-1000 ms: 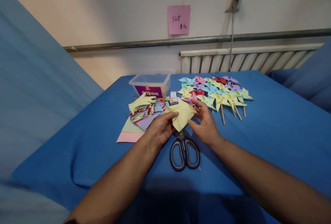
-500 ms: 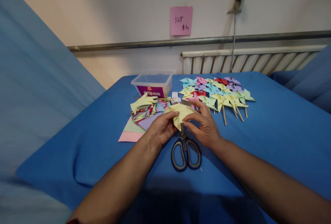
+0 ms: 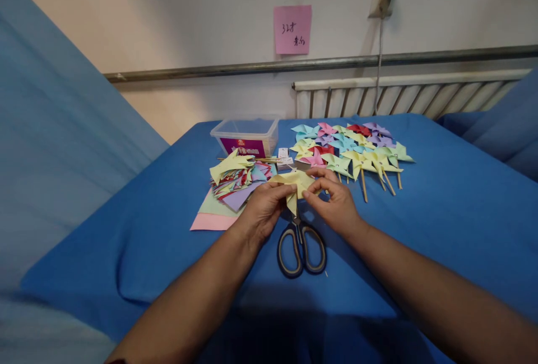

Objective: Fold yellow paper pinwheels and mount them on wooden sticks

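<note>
Between my two hands is a pale yellow paper pinwheel (image 3: 297, 179), its blades folded and no stick visible on it. My left hand (image 3: 265, 207) pinches its left side, thumb on top near the centre. My right hand (image 3: 334, 199) grips the right side between thumb and fingers. Just below the paper lie scissors (image 3: 301, 249) with dark handles toward me; their blades are partly hidden by the pinwheel. To the left of my left hand is a pile of cut coloured paper pieces (image 3: 235, 176), on top of flat pink and green sheets (image 3: 214, 221).
A clear plastic box (image 3: 247, 140) with a purple label stands behind the pile, near small white boxes (image 3: 284, 158) and thin sticks. Several finished pinwheels (image 3: 344, 148) lie at the back right of the blue cloth (image 3: 441, 213). A radiator (image 3: 403, 95) runs along the wall.
My left thumb has moved right, onto the pinwheel's centre, and my right fingers have shifted along its right side. The paper has turned slightly, and the camera view has shifted a little.
</note>
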`<action>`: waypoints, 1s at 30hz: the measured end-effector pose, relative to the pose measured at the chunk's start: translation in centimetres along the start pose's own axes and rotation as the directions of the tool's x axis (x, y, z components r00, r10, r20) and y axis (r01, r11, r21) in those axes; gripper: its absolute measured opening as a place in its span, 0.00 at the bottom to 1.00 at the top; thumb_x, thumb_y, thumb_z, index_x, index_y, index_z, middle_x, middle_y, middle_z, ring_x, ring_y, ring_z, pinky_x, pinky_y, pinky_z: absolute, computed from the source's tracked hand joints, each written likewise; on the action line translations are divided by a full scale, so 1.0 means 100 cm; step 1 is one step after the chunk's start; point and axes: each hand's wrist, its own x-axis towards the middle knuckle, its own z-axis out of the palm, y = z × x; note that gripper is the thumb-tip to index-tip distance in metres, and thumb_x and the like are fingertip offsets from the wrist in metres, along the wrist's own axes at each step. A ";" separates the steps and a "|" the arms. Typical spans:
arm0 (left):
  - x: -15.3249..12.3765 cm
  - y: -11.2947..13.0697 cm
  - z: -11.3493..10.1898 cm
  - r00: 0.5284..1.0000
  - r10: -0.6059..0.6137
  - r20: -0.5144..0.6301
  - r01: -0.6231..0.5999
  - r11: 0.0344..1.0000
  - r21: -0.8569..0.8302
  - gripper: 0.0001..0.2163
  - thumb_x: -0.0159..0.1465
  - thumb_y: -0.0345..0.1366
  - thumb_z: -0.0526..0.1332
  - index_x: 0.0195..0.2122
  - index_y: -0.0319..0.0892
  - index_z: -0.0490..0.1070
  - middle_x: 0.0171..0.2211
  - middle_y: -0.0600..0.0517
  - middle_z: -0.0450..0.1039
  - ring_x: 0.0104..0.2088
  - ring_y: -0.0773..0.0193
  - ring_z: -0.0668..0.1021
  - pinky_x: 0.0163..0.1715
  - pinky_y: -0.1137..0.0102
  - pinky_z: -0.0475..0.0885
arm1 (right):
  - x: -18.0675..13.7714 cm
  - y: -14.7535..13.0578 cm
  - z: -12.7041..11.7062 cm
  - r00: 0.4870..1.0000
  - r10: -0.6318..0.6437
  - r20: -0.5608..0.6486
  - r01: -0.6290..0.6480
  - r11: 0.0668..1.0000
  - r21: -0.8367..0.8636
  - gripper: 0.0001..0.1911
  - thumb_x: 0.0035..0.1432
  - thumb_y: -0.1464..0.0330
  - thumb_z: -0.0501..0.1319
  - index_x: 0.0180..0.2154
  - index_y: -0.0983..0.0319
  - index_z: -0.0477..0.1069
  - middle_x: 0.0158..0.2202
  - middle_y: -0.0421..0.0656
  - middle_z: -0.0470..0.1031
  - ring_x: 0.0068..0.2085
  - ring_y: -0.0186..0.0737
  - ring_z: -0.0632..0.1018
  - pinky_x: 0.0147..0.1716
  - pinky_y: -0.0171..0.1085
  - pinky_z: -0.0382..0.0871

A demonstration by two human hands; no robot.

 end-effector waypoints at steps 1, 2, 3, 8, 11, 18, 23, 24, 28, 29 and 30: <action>0.000 0.000 0.000 1.000 -0.002 -0.002 0.002 1.000 0.007 0.08 0.45 0.29 0.73 0.27 0.35 0.77 0.24 0.51 0.75 0.23 0.69 0.74 0.28 0.72 0.68 | 0.000 0.000 0.000 1.000 0.007 -0.001 -0.007 1.000 0.006 0.06 0.54 0.68 0.64 0.25 0.58 0.71 0.48 0.47 0.73 0.51 0.48 0.75 0.53 0.48 0.66; 0.000 0.000 0.001 1.000 -0.005 -0.003 0.005 1.000 0.014 0.08 0.45 0.29 0.73 0.26 0.35 0.77 0.23 0.51 0.75 0.23 0.68 0.74 0.28 0.72 0.68 | 0.000 0.001 0.000 1.000 0.013 -0.002 -0.013 1.000 0.011 0.06 0.53 0.68 0.64 0.25 0.58 0.71 0.47 0.47 0.74 0.51 0.48 0.75 0.53 0.48 0.66; 0.000 0.000 0.001 1.000 -0.009 -0.002 0.009 1.000 0.023 0.08 0.46 0.30 0.73 0.26 0.35 0.76 0.23 0.51 0.75 0.23 0.68 0.74 0.28 0.72 0.68 | 0.001 0.001 0.000 1.000 0.018 -0.003 -0.018 1.000 0.015 0.06 0.53 0.68 0.64 0.25 0.58 0.71 0.47 0.47 0.74 0.51 0.48 0.75 0.53 0.48 0.66; 0.002 -0.002 -0.001 1.000 -0.025 0.010 0.025 0.999 0.048 0.09 0.46 0.30 0.73 0.26 0.34 0.76 0.24 0.50 0.75 0.24 0.68 0.74 0.29 0.71 0.69 | 0.001 0.003 0.000 0.999 0.042 -0.003 -0.042 0.999 0.018 0.07 0.53 0.69 0.64 0.24 0.58 0.69 0.46 0.47 0.74 0.49 0.47 0.76 0.51 0.47 0.66; 0.002 -0.003 -0.001 1.000 -0.030 0.003 0.030 0.998 0.047 0.09 0.45 0.30 0.73 0.26 0.34 0.77 0.25 0.49 0.76 0.25 0.67 0.75 0.30 0.71 0.69 | 0.000 0.003 0.001 0.998 0.060 0.006 -0.060 0.998 0.017 0.07 0.53 0.69 0.63 0.24 0.58 0.69 0.46 0.47 0.74 0.49 0.46 0.76 0.51 0.46 0.66; 0.005 -0.006 -0.004 1.000 -0.028 -0.009 0.028 0.996 0.082 0.09 0.46 0.32 0.73 0.25 0.34 0.76 0.23 0.49 0.74 0.23 0.67 0.73 0.27 0.70 0.67 | 0.000 0.002 0.003 0.997 0.077 -0.005 -0.077 0.997 0.029 0.08 0.52 0.68 0.63 0.23 0.58 0.68 0.44 0.47 0.75 0.48 0.46 0.76 0.52 0.47 0.65; 0.007 -0.007 -0.005 1.000 -0.020 -0.008 0.021 0.994 0.109 0.09 0.46 0.33 0.72 0.23 0.35 0.74 0.21 0.50 0.72 0.22 0.68 0.72 0.26 0.70 0.66 | 0.000 0.003 0.004 0.997 0.074 -0.014 -0.073 0.997 0.035 0.07 0.51 0.68 0.63 0.23 0.58 0.68 0.44 0.47 0.75 0.47 0.47 0.77 0.51 0.47 0.66; 0.008 -0.007 -0.005 1.000 -0.020 -0.011 0.021 0.994 0.111 0.09 0.46 0.33 0.72 0.23 0.35 0.74 0.21 0.50 0.72 0.22 0.68 0.72 0.26 0.70 0.65 | -0.001 0.003 0.005 0.997 0.072 -0.019 -0.071 0.997 0.037 0.07 0.51 0.68 0.63 0.23 0.59 0.68 0.44 0.47 0.75 0.47 0.47 0.77 0.51 0.47 0.66; 0.007 -0.007 -0.005 1.000 -0.025 -0.016 0.026 0.993 0.115 0.09 0.46 0.33 0.73 0.23 0.35 0.74 0.22 0.50 0.72 0.22 0.68 0.72 0.26 0.70 0.65 | -0.001 0.004 0.006 0.996 0.084 -0.022 -0.083 0.995 0.053 0.07 0.51 0.67 0.63 0.23 0.59 0.69 0.43 0.48 0.76 0.47 0.47 0.77 0.51 0.47 0.66; 0.007 -0.007 -0.005 1.000 -0.026 -0.015 0.027 0.993 0.118 0.09 0.46 0.33 0.73 0.23 0.35 0.74 0.21 0.50 0.72 0.21 0.67 0.71 0.25 0.70 0.65 | -0.001 0.005 0.006 0.996 0.091 -0.020 -0.090 0.994 0.058 0.07 0.51 0.67 0.63 0.23 0.59 0.69 0.43 0.48 0.76 0.47 0.47 0.77 0.51 0.47 0.66; 0.007 -0.007 -0.005 1.000 -0.027 -0.014 0.028 0.992 0.121 0.09 0.46 0.34 0.72 0.23 0.35 0.74 0.21 0.50 0.72 0.21 0.68 0.71 0.25 0.70 0.65 | -0.001 0.005 0.006 0.995 0.097 -0.019 -0.096 0.993 0.062 0.07 0.51 0.67 0.63 0.23 0.59 0.69 0.43 0.47 0.76 0.47 0.46 0.77 0.51 0.47 0.66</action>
